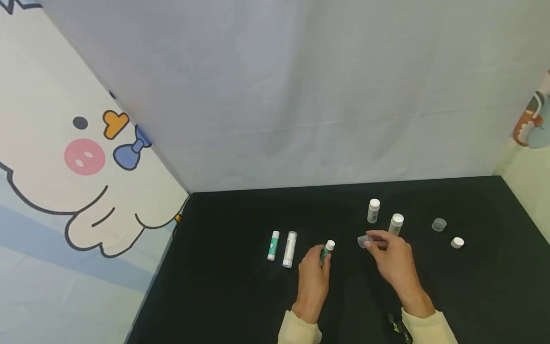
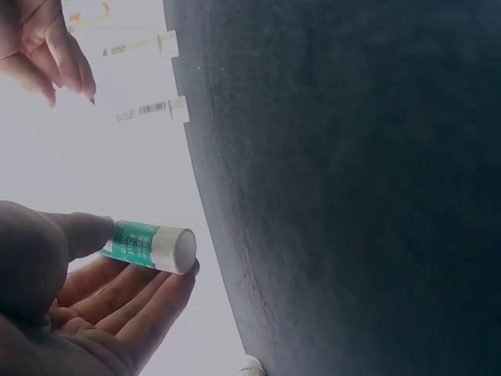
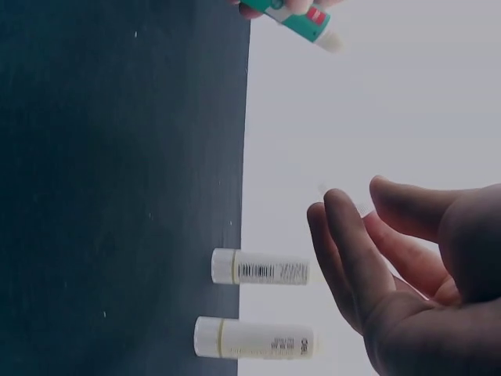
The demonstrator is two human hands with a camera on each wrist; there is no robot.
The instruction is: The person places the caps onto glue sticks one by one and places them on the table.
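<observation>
My left hand (image 1: 312, 282) holds a green glue stick (image 2: 129, 243) between thumb and fingers, its white end (image 2: 174, 251) pointing out past the fingertips. The same stick shows a red patch on its label in the right wrist view. To the right, my right hand (image 1: 393, 260) pinches a small translucent cap (image 1: 363, 241) at its fingertips, apart from the stick. That cap is only faintly visible in the right wrist view. Just beyond this hand are two white glue sticks, a nearer one (image 1: 396, 223) partly hidden by it and a farther one (image 1: 373, 211).
Left of my left hand, a green glue stick (image 1: 273, 246) and a longer white glue stick (image 1: 290, 249) are side by side on the black table (image 1: 223, 296). Another translucent cap (image 1: 438, 225) and a white cap (image 1: 457, 242) sit at the right. A pale cloth wall (image 1: 301, 95) rises behind.
</observation>
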